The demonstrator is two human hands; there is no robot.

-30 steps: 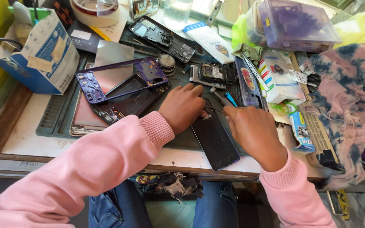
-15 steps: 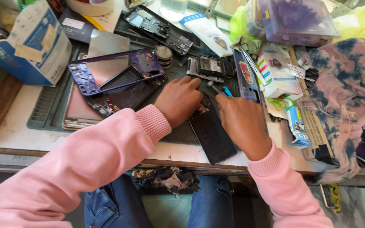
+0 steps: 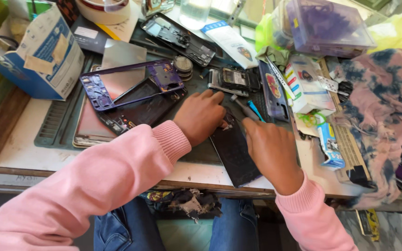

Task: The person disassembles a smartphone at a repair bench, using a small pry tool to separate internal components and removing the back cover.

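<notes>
Glossy black glass panel point(image 3: 235, 151) at centre; purple plastic phone frame point(image 3: 131, 83) at ten o'clock; soft tie-dyed cloth point(image 3: 378, 111) at three; worn wooden surface point(image 3: 5, 125) edge at nine.

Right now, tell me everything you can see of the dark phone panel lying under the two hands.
The dark phone panel is a flat, glossy black rectangle, apparently glass, with pale specks and scuffs on its face. It lies flat and slanted on the grey work mat, its near corner jutting past the table edge. The left hand presses its far end; the right hand rests along its right side, holding a thin tool with a blue grip. The far end is hidden.
</notes>
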